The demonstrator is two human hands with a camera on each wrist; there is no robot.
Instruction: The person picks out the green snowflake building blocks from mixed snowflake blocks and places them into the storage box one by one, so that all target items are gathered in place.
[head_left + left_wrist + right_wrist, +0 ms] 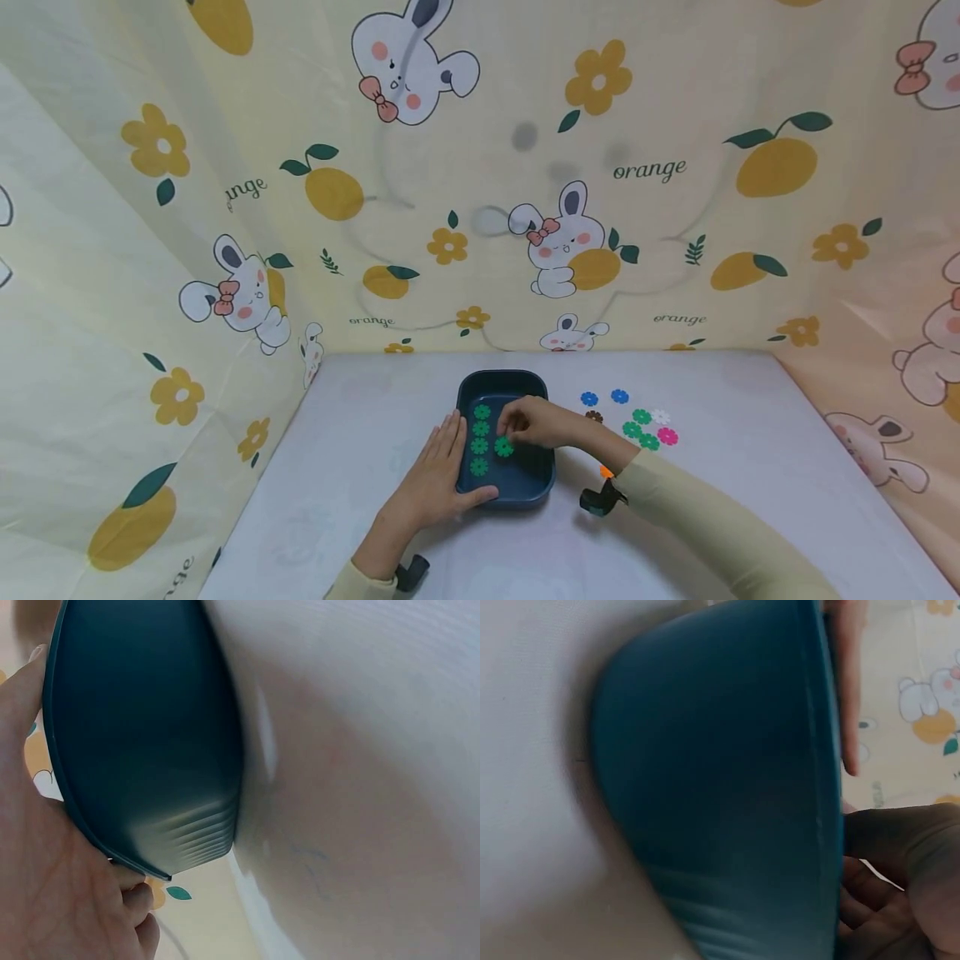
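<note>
A dark blue rectangular tray [525, 492] stands on the table. Along its left side my left hand [435, 479] rests with straight fingers, the thumb stretched over the near rim. In the left wrist view the left hand [60, 877] lies along the rim of the tray [150, 727]. Several green flower-shaped pieces [479, 447] form a column at the tray's left. My right hand [536, 421] is over the tray's inside with bent fingers, fingertips close to another green flower piece [505, 447]. I cannot tell whether the fingers pinch a piece. The right wrist view shows the tray's outer wall [720, 765].
Right of the tray lie blue flower pieces [619, 396], a brown one [594, 416], several green ones [632, 430], a white one [660, 416] and a pink one [667, 436]. An orange piece [606, 472] is partly covered by the right wrist. A printed curtain [465, 167] hangs behind.
</note>
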